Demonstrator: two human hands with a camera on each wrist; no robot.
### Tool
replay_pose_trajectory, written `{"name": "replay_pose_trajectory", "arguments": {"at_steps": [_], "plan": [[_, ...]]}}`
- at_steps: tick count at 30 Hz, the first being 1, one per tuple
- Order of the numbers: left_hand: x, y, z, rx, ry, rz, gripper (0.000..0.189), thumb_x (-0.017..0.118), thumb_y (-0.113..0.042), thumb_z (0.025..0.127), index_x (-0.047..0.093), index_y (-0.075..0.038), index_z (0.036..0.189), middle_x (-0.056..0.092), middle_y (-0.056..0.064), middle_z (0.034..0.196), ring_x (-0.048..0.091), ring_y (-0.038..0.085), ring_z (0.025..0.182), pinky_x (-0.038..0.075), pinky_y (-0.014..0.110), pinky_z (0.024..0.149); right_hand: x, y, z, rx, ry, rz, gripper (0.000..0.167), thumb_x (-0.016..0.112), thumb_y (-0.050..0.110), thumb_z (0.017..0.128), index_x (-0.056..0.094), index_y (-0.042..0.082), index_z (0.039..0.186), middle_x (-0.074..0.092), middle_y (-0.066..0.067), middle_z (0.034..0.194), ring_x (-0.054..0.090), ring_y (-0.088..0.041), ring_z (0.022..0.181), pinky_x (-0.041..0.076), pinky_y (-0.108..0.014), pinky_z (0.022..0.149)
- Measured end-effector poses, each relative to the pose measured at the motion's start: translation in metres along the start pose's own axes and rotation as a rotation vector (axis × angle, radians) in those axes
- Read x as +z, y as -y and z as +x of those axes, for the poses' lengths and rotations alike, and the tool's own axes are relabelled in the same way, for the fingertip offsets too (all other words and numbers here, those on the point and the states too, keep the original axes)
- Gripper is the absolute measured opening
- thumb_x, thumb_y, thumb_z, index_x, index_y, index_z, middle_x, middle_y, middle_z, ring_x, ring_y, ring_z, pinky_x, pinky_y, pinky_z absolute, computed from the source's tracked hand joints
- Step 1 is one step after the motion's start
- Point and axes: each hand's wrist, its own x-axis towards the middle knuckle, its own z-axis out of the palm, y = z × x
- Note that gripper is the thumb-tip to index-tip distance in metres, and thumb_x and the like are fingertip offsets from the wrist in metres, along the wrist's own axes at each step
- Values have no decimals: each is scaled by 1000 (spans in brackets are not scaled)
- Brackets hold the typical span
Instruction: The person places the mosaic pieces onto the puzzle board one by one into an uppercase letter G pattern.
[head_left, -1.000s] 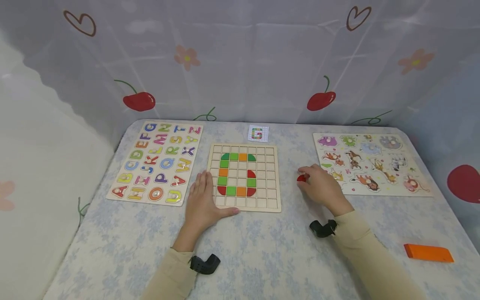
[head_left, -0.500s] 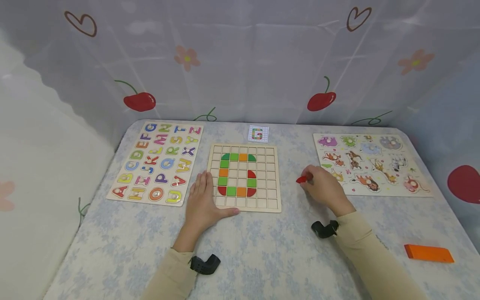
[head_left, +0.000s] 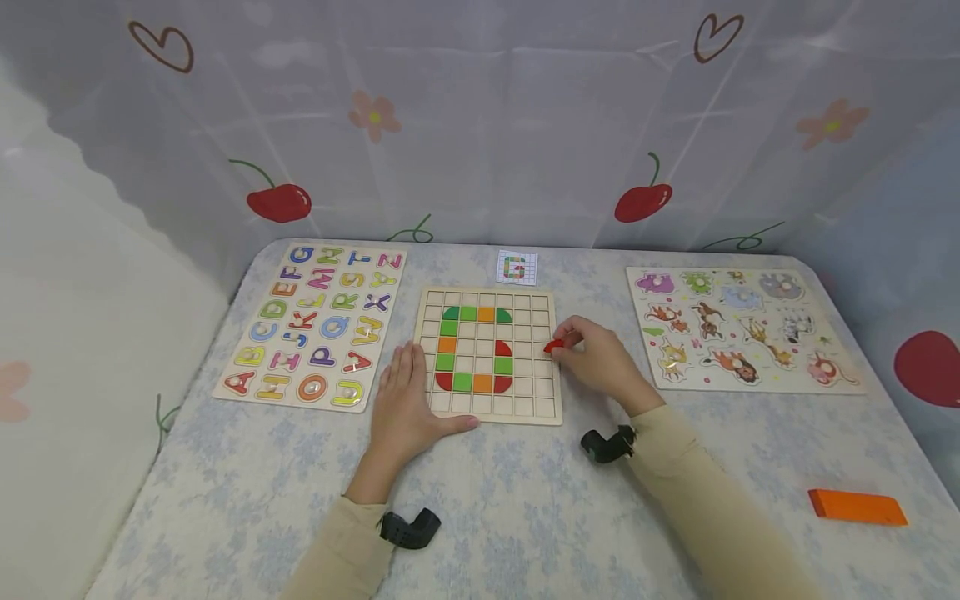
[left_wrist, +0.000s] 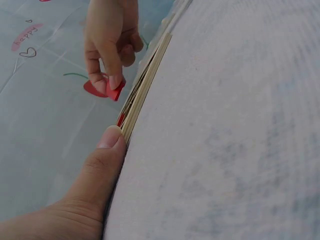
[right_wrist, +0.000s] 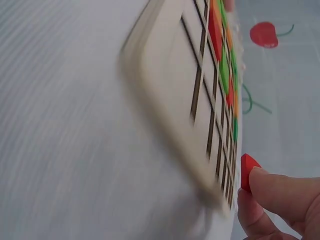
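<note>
A square wooden grid board (head_left: 534,400) lies mid-table, with green, orange and red tiles set in it in a ring-like letter shape. My left hand (head_left: 405,408) rests flat along the board's left edge, thumb stretched over its front rim. At the board's right edge, my right hand (head_left: 596,358) pinches a small red tile (head_left: 553,345) between thumb and fingers. The left wrist view shows that red tile (left_wrist: 115,90) raised above the board; one side of it looks curved in the right wrist view, where the board is blurred.
Behind the board lies a small pattern card (head_left: 517,267) with a coloured G. To the left is an alphabet puzzle board (head_left: 300,392), to the right an animal puzzle board (head_left: 750,383). An orange block (head_left: 858,506) sits at the front right.
My right hand has carried the red tile leftward, from the tablecloth beside the animal puzzle to the grid board's right edge. The left hand has stayed in place.
</note>
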Motion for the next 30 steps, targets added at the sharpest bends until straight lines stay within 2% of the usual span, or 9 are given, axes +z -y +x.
{"name": "replay_pose_trajectory", "arguments": {"at_steps": [7, 13, 21, 30], "plan": [[1, 0, 0, 0, -5, 9, 143, 72, -84, 59, 10, -2, 159, 7, 13, 168, 3, 29, 156, 8, 48, 127, 26, 37, 16, -18, 63, 47, 14, 68, 18, 94, 62, 16, 107, 64, -6, 98, 56, -22, 82, 46, -30, 66], [2, 0, 1, -3, -4, 22, 142, 68, -87, 59, 11, -3, 159, 8, 13, 168, 4, 29, 156, 8, 48, 128, 46, 55, 25, -80, 86, -12, 13, 69, 21, 94, 64, 15, 104, 64, -1, 89, 57, -18, 77, 47, -29, 67], [4, 1, 2, 3, -4, 25, 143, 62, -92, 59, 11, -3, 159, 7, 13, 168, 3, 29, 157, 8, 47, 128, 56, 61, 28, -126, 64, -57, 9, 69, 19, 94, 66, 15, 101, 59, -1, 85, 53, -18, 74, 44, -27, 62], [2, 0, 0, 4, -2, 21, 142, 66, -88, 60, 11, -2, 159, 8, 14, 168, 4, 30, 156, 9, 48, 127, 61, 58, 25, -123, 68, -114, 16, 68, 22, 95, 75, 17, 109, 61, 0, 95, 55, -16, 78, 47, -29, 66]]}}
